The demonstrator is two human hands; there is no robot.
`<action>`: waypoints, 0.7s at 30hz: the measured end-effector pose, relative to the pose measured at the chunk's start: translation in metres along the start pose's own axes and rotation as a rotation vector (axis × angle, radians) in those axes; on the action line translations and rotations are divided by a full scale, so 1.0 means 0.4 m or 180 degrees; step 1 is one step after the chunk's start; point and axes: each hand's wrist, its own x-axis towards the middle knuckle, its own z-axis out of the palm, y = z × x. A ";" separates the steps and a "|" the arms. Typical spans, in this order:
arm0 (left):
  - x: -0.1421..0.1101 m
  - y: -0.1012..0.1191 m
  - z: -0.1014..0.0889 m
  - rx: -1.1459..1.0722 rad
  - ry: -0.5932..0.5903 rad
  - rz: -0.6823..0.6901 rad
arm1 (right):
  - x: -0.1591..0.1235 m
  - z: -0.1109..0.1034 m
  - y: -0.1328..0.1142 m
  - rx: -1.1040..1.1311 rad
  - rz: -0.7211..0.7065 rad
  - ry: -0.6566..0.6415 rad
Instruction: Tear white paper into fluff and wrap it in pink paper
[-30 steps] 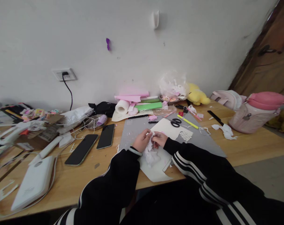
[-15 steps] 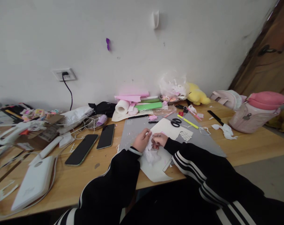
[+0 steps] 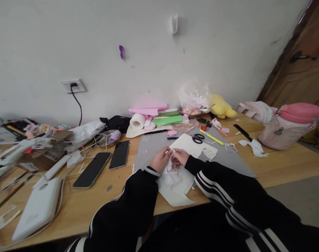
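Note:
Both hands meet over the middle of the desk, fingertips close together. My left hand (image 3: 161,159) is closed in a pinch on a crumpled, thin white tissue-like sheet (image 3: 172,177), which hangs below the fingers. My right hand (image 3: 180,158) pinches the same sheet near its upper end, its fingers curled; exactly what lies between the fingertips is hidden. Beneath them lies a large piece of white paper (image 3: 175,196) on a grey mat (image 3: 149,143). Black-handled scissors (image 3: 198,138) rest on the paper just beyond my right hand, beside a sheet of small white pieces (image 3: 210,153).
Two phones (image 3: 92,169) and a white power bank (image 3: 37,209) with a cable lie on the left. Paper rolls (image 3: 137,121) stand at the wall. A yellow marker (image 3: 211,137), a black-handled knife (image 3: 243,132) and a pink bag (image 3: 276,131) are on the right.
The fingertips have come closer together at the top of the white sheet. The right hand has shifted slightly left; the view has tilted a little.

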 end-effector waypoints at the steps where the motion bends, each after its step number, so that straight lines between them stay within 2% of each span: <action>1: 0.000 0.001 0.001 0.0032 0.0018 -0.0003 | -0.004 0.003 -0.006 0.0045 0.0069 0.0013; 15: 0.001 0.006 0.003 0.0155 0.0401 -0.0182 | -0.006 0.006 -0.018 0.0159 0.0332 0.0037; 21: 0.010 0.006 -0.012 0.0015 0.0890 -0.0410 | -0.007 0.005 -0.023 0.0069 0.0362 -0.0205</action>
